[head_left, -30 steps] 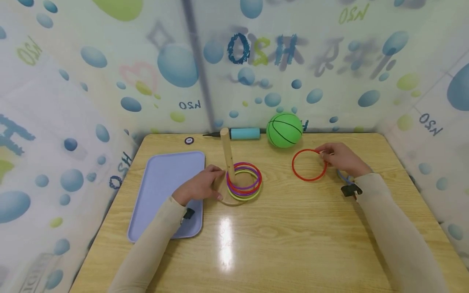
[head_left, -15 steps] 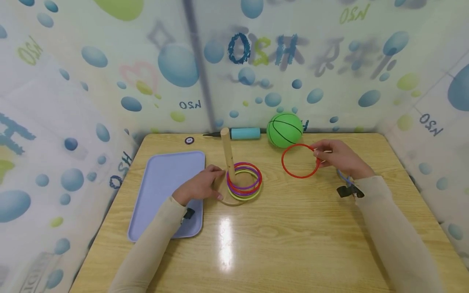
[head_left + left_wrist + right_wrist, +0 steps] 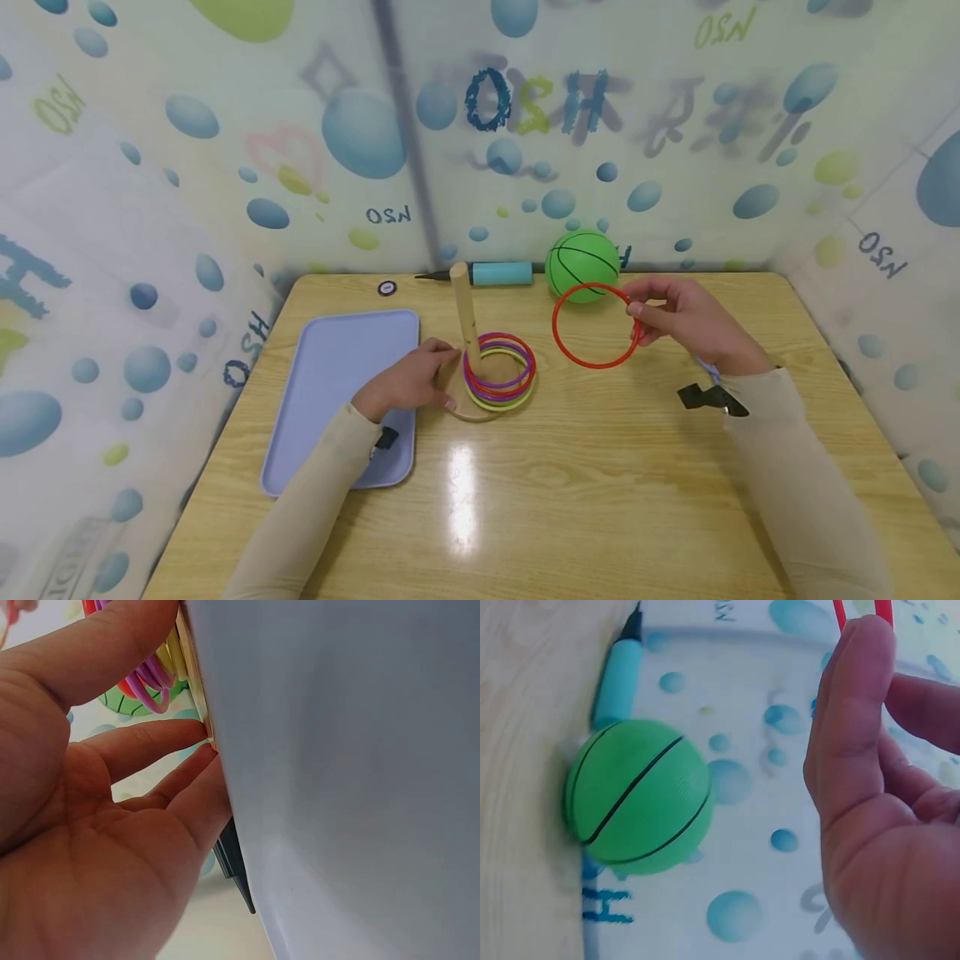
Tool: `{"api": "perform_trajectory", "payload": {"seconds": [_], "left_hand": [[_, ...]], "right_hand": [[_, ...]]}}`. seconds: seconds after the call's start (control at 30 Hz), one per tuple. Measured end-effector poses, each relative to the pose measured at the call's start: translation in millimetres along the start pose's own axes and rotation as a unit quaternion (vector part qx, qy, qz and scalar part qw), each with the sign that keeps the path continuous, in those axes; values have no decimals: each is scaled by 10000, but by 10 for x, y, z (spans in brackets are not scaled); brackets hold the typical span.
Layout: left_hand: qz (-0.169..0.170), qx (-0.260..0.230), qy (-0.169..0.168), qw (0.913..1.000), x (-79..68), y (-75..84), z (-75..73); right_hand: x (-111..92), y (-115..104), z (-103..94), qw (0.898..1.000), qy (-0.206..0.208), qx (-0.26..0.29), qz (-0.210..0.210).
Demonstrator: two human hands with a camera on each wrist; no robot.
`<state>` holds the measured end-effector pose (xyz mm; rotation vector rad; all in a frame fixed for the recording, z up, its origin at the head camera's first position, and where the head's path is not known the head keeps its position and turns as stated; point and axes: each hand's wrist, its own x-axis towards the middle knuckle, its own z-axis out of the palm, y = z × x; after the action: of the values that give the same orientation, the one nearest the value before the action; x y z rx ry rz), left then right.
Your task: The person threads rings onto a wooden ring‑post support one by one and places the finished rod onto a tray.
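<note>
In the head view, my left hand (image 3: 408,383) holds the rim of a ring-toss stand's round wooden base (image 3: 457,393), thumb at the front and fingers behind. An upright wooden peg (image 3: 467,308) rises from it. Several red, purple and yellow-green rings (image 3: 534,371) are stacked around the peg's foot, shifted to the right. My right hand (image 3: 686,321) pinches a thin red ring (image 3: 597,366) by its right side, between thumb and fingers. This ring is lifted, in front of the green ball and right of the stand. The right wrist view shows only a little of the red ring (image 3: 885,609).
A pale blue tray (image 3: 322,367) lies left of the stand, under my left forearm. Along the back wall are a green ball (image 3: 582,265), a turquoise cylinder with a black tapered tip (image 3: 502,273) and a small dark disc (image 3: 387,288). A thin blue curve (image 3: 707,369) shows by my right wrist.
My right hand has moved left and up with the red ring, carrying it toward the stand. My left hand and the stacked rings have stayed where they were.
</note>
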<state>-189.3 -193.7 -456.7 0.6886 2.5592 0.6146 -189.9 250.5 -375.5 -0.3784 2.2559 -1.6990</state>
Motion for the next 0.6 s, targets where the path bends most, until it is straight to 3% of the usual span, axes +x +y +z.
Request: {"api": "perform_trajectory", "payload": {"seconds": [0.27,0.4,0.5,0.6], "left_hand": [[-1,13,-5,10000,-21,32,-19],[0,-19,7,10000,-27,42,-22],[16,12,16,10000,-24,42,-19],[24,65,18,10000,-25,42,-19]], "right_hand": [[-90,-289,179,9985,148,110,-512],[-88,-417,321,9904,172,1003,-932],[-67,-512,448,9750,269,1876,-1161],[-17,-608,574,9614,340,2382,-1332]]}}
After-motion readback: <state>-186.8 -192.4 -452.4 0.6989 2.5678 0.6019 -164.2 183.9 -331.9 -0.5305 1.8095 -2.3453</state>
